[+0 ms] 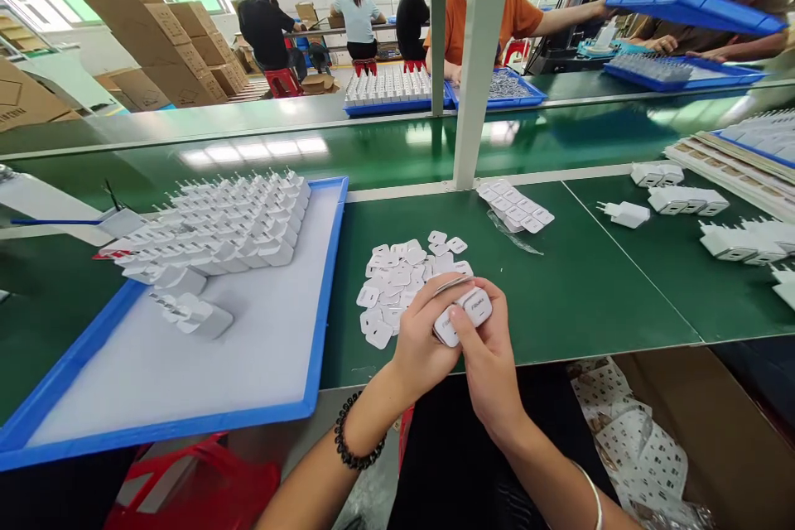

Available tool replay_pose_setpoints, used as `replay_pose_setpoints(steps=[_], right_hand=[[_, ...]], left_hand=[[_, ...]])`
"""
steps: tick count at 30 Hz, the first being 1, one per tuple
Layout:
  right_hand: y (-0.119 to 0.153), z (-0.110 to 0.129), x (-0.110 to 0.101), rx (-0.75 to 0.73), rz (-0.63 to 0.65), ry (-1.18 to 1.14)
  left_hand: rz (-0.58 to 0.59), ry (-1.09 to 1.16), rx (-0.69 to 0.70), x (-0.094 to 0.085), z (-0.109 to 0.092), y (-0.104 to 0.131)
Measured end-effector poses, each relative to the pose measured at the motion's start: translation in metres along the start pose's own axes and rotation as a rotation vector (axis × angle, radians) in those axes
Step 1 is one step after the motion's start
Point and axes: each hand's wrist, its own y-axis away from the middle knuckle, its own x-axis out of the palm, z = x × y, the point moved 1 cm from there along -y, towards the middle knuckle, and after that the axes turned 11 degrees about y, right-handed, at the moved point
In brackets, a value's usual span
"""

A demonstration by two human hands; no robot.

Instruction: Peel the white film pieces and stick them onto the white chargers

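Observation:
Above the front edge of the green bench, my left hand (422,348) is closed round white cover plates (479,306), small rounded squares with dark print. My right hand (493,377) grips the same plates from the right, its thumb on their face. The edge of another flat piece shows above the left fingers; how many plates lie in the stack is hidden. Just behind my hands spreads a loose pile of white cover plates (394,277), some with a slot. Farther back, a sheet of joined plates (515,205) rests on a clear plastic wrapper.
On the left, a blue-rimmed tray (314,356) bears rows of white plug chargers (248,224). More chargers (686,200) stand on the right of the bench. A white post (475,74) rises behind the plates. Across the bench, a co-worker in orange (522,12) reaches towards a raised blue tray (696,8).

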Motion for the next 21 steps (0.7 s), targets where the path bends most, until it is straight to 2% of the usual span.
replay_pose_setpoints(steps=[5,9,13,18,21], right_hand=[[0.002,-0.008,0.007,-0.096,0.064,0.108],[0.007,-0.003,0.001,-0.138,0.126,0.079],[0.013,0.012,-0.008,-0.148,0.123,0.013],[0.015,0.019,-0.012,-0.153,0.105,-0.104],[0.004,0.021,-0.012,-0.204,0.165,-0.119]], left_hand=[[-0.009,0.018,-0.029,-0.004,-0.001,-0.001],[0.007,-0.022,-0.047,-0.008,-0.016,-0.001],[0.0,-0.09,0.077,-0.01,-0.036,0.002],[0.001,-0.188,0.21,-0.008,-0.047,0.006],[0.034,-0.292,0.284,-0.013,-0.053,0.0]])
